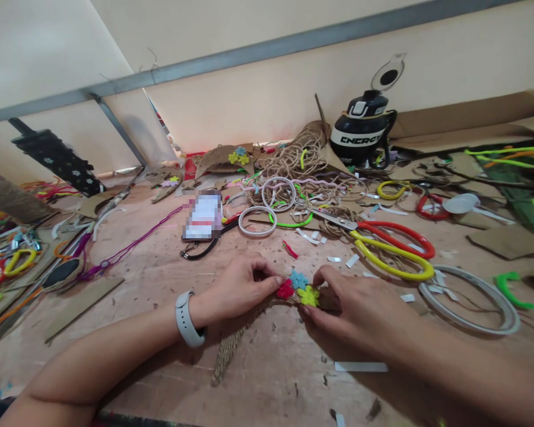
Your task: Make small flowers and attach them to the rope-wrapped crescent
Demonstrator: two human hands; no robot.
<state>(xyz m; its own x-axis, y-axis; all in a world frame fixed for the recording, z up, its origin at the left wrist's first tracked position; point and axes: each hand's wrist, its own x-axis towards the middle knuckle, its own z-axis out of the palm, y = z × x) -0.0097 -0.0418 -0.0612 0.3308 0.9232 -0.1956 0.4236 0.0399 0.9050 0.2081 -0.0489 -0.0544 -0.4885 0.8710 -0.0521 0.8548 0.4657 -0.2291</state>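
Observation:
Between my two hands is a twine-wrapped piece with a cluster of small fuzzy flowers on it: a red flower, a blue flower and a yellow flower. My left hand, below a grey watch band, pinches the piece at the red flower. On the other side my right hand is closed on it by the yellow flower. Part of the piece is hidden behind the fingers. Its ribbed tail slants down to the left on the table.
A phone lies beyond my left hand. Large scissors with red and yellow handles and a tape ring lie to the right. At the back are a twine heap and a black bottle. Paper strips are scattered about.

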